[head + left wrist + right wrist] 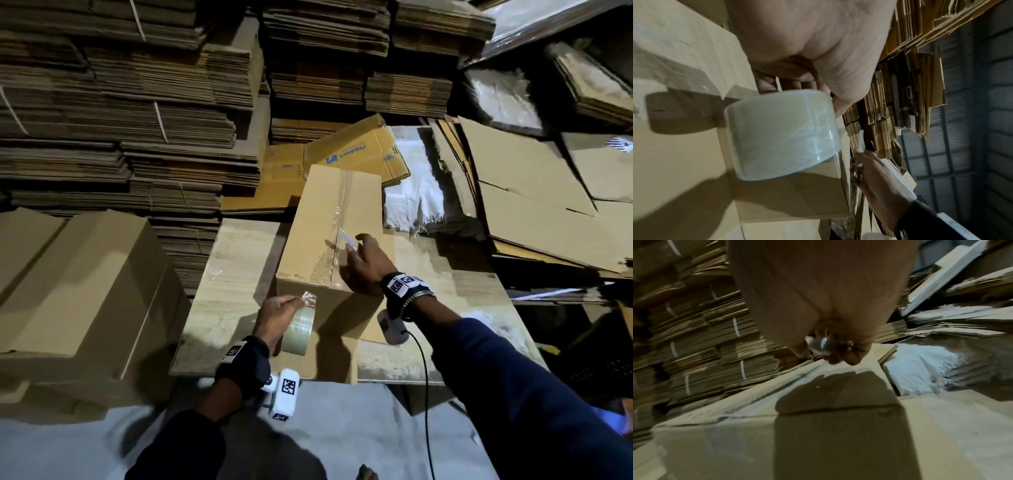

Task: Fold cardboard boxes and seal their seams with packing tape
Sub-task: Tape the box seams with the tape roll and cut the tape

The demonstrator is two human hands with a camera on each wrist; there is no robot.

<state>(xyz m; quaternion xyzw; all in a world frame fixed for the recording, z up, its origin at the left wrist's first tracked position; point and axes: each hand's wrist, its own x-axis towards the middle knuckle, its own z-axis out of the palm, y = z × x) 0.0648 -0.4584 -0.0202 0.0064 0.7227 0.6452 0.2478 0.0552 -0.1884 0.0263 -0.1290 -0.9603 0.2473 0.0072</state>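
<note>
Box (329, 226) sits on table (239, 260) amid cardboard stacks (137, 120).

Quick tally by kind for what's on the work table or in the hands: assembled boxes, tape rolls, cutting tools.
Assembled cardboard box, on the table: 1
Tape roll, held by the left hand: 1
Small cutter, metal glint seen in the right hand: 1
Total: 3

Dim overhead light, hard dark shadows; wrist views blurred, edges bent by wide-angle.
</note>
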